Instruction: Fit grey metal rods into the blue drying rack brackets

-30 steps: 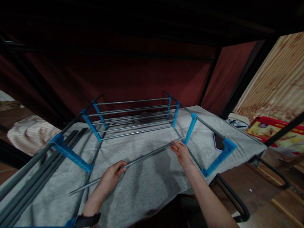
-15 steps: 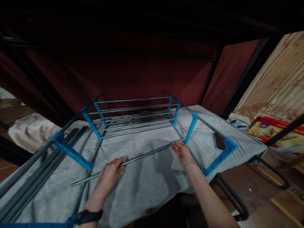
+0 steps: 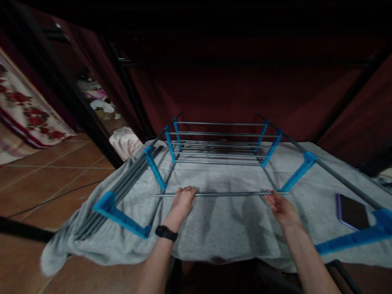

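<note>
A thin grey metal rod [image 3: 226, 194] lies level across the rack, held at both ends. My left hand [image 3: 183, 201], with a black watch on the wrist, is closed on it near its left end. My right hand [image 3: 280, 205] grips its right end beside a blue plastic bracket [image 3: 296, 175]. The rod's left tip reaches another blue bracket [image 3: 156, 171]. Beyond stands the far section of the rack [image 3: 220, 143], several grey rods fixed between blue side pieces. All of it rests on a grey towel [image 3: 214, 232].
A dark phone in a purple case [image 3: 352, 212] lies on the towel at right. Spare grey rods [image 3: 128, 179] lie along the left side. A blue bracket [image 3: 118, 210] sits front left, another [image 3: 358, 237] front right. Tiled floor at left; dark red curtain behind.
The view has swung to the left. The rod, slanted before with its left end low, is now level, and its left end has come up to the left blue bracket.
</note>
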Motion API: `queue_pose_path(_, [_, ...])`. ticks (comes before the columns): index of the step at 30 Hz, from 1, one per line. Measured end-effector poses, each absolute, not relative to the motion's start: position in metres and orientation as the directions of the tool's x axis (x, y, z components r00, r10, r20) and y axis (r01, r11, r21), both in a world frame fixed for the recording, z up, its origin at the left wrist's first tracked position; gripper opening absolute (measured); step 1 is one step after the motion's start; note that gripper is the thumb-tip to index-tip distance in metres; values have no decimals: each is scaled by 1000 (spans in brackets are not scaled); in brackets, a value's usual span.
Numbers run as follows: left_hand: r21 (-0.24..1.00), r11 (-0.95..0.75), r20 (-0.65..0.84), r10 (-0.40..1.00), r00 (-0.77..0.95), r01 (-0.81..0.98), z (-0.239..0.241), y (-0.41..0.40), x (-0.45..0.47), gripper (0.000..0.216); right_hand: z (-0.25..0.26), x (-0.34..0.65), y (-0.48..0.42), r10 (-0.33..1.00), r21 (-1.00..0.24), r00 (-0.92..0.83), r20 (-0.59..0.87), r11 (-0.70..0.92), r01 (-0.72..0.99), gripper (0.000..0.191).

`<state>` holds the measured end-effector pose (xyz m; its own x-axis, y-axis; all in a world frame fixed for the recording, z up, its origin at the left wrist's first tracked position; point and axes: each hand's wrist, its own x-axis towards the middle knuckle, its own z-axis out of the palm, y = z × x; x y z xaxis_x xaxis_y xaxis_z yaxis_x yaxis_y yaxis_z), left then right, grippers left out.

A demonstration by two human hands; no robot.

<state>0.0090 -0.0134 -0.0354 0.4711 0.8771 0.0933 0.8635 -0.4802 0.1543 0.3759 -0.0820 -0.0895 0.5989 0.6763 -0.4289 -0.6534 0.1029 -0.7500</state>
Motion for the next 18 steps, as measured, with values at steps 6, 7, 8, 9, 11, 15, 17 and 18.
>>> queue_pose_path(6, [168, -456, 84, 890, 449, 874, -38, -17, 5, 21, -111, 399, -79, 646, -754, 601, -471, 58, -654, 13])
queue_pose_path(7, [168, -457, 83, 889, 450, 873, -38, -18, 4, 22, -115, 403, -78, 641, -755, 602, -477, 52, -653, 14])
queue_pose_path(8, [168, -455, 82, 890, 448, 875, -38, -18, 3, 23, -118, 406, -78, 632, -754, 602, -488, 41, -655, 15])
queue_pose_path(9, [167, -449, 81, 894, 442, 878, -38, -18, 2, 24, -120, 409, -77, 621, -753, 600, -504, 24, -658, 16])
queue_pose_path(11, [166, -432, 81, 902, 424, 887, -40, -17, 1, 25, -122, 413, -76, 599, -748, 597, -534, -5, -664, 16])
queue_pose_path(15, [158, -377, 79, 926, 369, 913, -43, -14, -1, 27, -114, 411, -77, 563, -717, 583, -586, -24, -697, 16])
queue_pose_path(17, [154, -354, 59, 935, 349, 923, -42, -13, -3, 28, -108, 407, -79, 539, -697, 574, -616, -33, -716, 17])
queue_pose_path(18, [154, -346, 49, 938, 343, 926, -41, -12, -3, 29, -105, 405, -80, 535, -697, 577, -617, -31, -716, 19])
